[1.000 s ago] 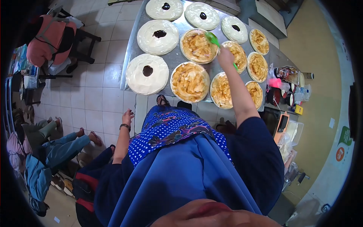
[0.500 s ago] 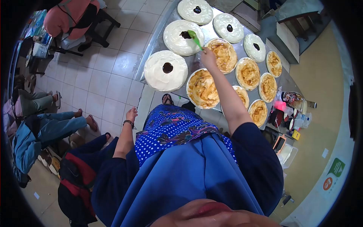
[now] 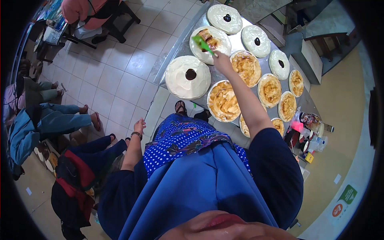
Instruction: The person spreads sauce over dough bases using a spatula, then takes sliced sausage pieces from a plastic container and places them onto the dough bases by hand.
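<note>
My right hand (image 3: 222, 62) is closed around the handle of a green spatula (image 3: 201, 42). Its blade rests on a round cream-covered cake (image 3: 195, 49), where dark brown sauce is smeared into streaks. Nearest me on the left is another white cake (image 3: 178, 82), with a round dark dollop (image 3: 191, 74) at its middle. Brown-swirled cakes (image 3: 224, 101) lie beneath and beside my right forearm. My left hand (image 3: 140, 126) hangs at my side over the floor, holding nothing, its fingers loosely bent and apart.
A metal table (image 3: 256, 71) carries several cakes, some white with a dark dollop, others swirled brown. Bottles and packets (image 3: 312, 124) stand at its right end. To the left are a person's blue trouser legs (image 3: 64, 120) and a dark stool (image 3: 120, 20).
The spatula has moved left across the cake, and the dark dollop there is now spread into a brown smear. My view has shifted slightly. My left hand still hangs at my side.
</note>
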